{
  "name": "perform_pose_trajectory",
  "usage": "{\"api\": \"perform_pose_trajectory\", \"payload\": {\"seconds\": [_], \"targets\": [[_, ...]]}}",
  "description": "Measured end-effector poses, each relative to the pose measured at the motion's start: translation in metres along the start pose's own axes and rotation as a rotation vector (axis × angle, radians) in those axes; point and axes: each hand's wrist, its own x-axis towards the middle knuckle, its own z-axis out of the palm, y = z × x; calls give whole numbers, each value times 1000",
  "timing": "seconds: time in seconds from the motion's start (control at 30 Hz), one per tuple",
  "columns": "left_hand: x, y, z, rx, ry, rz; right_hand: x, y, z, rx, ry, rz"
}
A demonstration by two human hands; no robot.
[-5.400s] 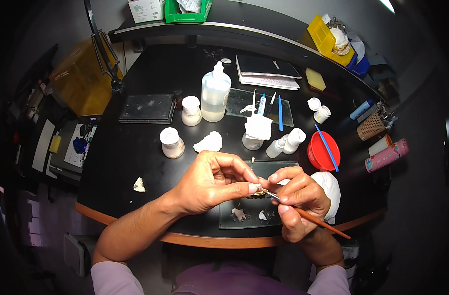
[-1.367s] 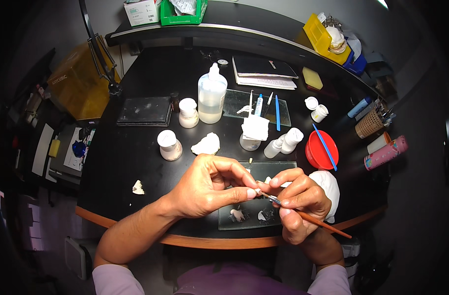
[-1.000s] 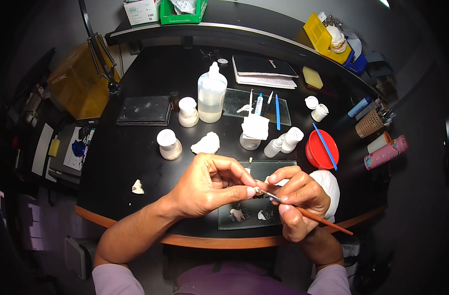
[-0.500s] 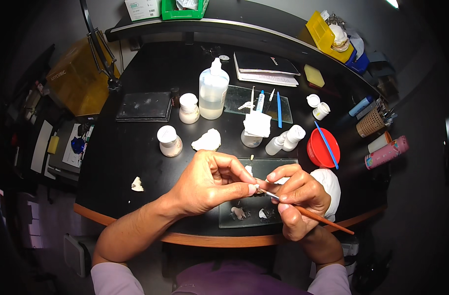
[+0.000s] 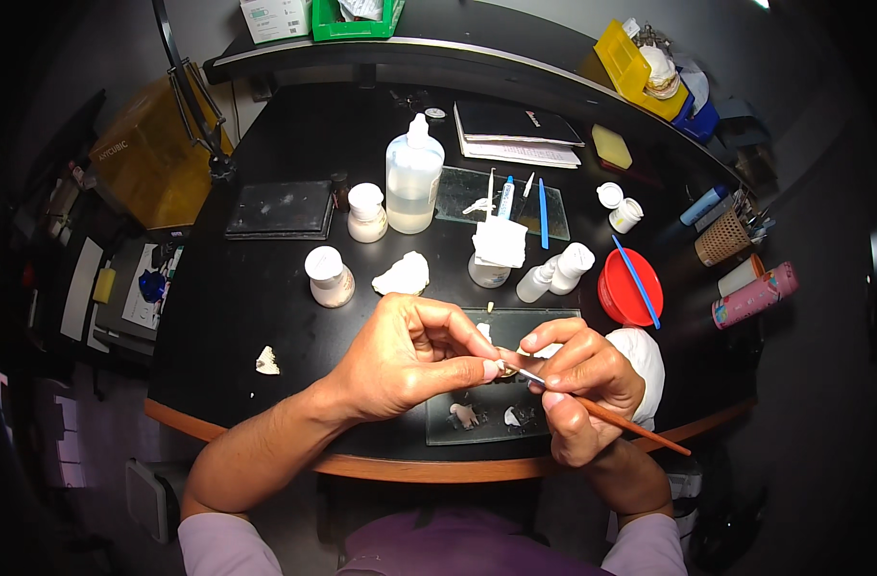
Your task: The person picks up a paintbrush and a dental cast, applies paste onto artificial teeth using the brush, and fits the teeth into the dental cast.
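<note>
My left hand point(image 5: 409, 357) pinches a small whitish piece point(image 5: 503, 367) between thumb and index finger. My right hand point(image 5: 587, 394) grips a slim brush point(image 5: 635, 428) with an orange wooden handle and silver ferrule, its tip at that piece. Both hands are over a dark glass slab point(image 5: 451, 431), which bears a pinkish lump point(image 5: 464, 415) and white bits point(image 5: 512, 417). Just behind my right hand lies a white cloth-like bundle point(image 5: 640, 370), partly hidden. Left of my hands is a small cream fragment point(image 5: 267, 361).
Behind stand white jars point(image 5: 331, 288), a large clear bottle point(image 5: 409, 197), small bottles point(image 5: 570, 272), a red bowl point(image 5: 616, 298), a second slab point(image 5: 553, 226) with tools, a notebook point(image 5: 515, 125) and a black case point(image 5: 275, 211). A lamp arm point(image 5: 189, 106) rises left; pen holders point(image 5: 721, 240) sit right.
My hands keep nearly the same grip and position, with the brush at the small piece and only slight shifts of the fingers. The whole view has drifted slightly.
</note>
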Motion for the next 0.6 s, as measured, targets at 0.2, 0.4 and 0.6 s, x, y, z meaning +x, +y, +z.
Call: {"api": "perform_pose_trajectory", "payload": {"seconds": [0.2, 0.4, 0.6], "targets": [[0, -1, -1, -2, -9, 16, -1, 1, -2, -9, -15, 2], [-1, 1, -1, 2, -25, 19, -2, -1, 5, 73, 61, 0], [-2, -5, -2, -12, -8, 69, 5, -1, 4, -247, 1, 53]]}}
